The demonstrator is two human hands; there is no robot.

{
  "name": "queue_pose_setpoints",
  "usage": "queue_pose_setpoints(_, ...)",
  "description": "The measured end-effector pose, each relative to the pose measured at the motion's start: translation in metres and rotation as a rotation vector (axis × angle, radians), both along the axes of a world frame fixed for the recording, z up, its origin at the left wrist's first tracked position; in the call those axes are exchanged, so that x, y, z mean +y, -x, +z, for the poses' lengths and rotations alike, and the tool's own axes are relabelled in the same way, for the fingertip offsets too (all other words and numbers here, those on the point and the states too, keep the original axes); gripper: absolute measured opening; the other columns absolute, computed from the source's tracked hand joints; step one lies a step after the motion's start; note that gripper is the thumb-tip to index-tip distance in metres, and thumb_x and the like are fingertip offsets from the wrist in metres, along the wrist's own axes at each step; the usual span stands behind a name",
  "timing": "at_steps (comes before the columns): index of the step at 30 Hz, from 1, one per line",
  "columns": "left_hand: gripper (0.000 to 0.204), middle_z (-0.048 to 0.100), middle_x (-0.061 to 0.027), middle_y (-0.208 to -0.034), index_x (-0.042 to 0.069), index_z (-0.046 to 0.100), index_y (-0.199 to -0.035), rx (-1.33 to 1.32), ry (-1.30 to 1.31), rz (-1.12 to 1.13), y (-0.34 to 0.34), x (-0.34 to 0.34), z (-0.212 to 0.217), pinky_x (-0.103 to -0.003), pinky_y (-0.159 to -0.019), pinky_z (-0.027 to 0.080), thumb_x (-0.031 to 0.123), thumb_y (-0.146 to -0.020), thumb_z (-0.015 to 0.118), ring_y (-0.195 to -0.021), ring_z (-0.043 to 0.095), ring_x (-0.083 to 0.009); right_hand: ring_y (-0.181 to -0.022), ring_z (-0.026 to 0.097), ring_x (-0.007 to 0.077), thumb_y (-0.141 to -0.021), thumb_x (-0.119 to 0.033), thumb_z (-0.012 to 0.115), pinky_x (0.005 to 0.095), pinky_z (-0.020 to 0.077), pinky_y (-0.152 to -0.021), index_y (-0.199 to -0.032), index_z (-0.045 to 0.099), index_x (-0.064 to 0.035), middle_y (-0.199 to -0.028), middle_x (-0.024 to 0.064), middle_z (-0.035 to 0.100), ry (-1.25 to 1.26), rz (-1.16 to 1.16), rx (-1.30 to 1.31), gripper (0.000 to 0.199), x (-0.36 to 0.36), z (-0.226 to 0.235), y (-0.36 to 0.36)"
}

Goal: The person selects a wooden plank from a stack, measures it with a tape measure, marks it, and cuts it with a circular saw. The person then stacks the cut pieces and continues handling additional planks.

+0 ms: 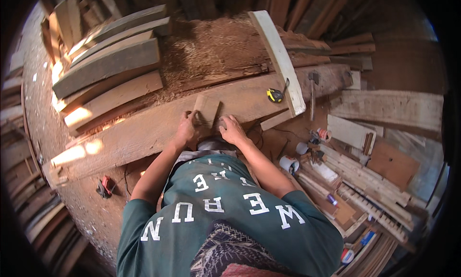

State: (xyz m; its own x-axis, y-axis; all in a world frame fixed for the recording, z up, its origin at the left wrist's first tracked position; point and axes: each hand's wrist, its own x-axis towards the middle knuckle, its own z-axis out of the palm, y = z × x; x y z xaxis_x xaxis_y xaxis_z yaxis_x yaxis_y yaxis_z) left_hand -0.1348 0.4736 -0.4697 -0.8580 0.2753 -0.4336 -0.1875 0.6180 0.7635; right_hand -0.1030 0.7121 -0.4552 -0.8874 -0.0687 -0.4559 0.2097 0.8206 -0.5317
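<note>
A short wooden block (207, 109) rests on the long thick plank (144, 118) in front of me. My left hand (186, 129) grips the block's left side, thumb and fingers bent around its edge. Just right of the block is my right hand (232, 130), its fingers bent and pressed together near the plank's front edge. What those fingers hold, if anything, is too small to make out. Further right on the plank lies a yellow and black tape measure (274, 95), beside a pale board (278, 61) set crosswise. A hammer (312, 94) stands past that board.
Stacked timber pieces (108, 66) sit behind the plank at the left, with sawdust (206, 46) beside them. A red and black power tool (105, 186) is on the floor at left. White tubs (289, 164) and wood strips (365, 195) crowd the right side.
</note>
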Motion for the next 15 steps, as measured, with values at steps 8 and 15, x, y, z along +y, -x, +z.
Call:
queue_pose_setpoints(8,0.063,0.048,-0.0274,-0.146,0.004,0.053,-0.144,0.168,0.041,-0.111,-0.011,0.044,0.007,-0.047,-0.109,0.047,0.015,-0.084,0.068,-0.131,0.052,-0.0467,-0.132,0.050,0.0428,-0.092,-0.022,0.066,0.0464,0.0438,-0.110,-0.137,0.057,-0.0043,-0.141,0.0230,0.053,-0.139,-0.362,0.095,0.049,0.096,-0.010,-0.030)
queue_pose_setpoints(15,0.056,0.050,-0.0271,-0.144,0.002,0.057,-0.138,0.079,0.102,0.068,-0.043,-0.045,0.003,-0.047,-0.109,0.046,0.012,-0.084,0.069,-0.130,0.052,-0.0460,-0.133,0.050,0.0434,-0.091,-0.019,0.067,0.0472,0.0429,-0.112,-0.140,0.053,-0.0001,-0.139,0.0268,0.053,-0.045,-0.432,-0.018,0.054,0.089,-0.019,-0.043)
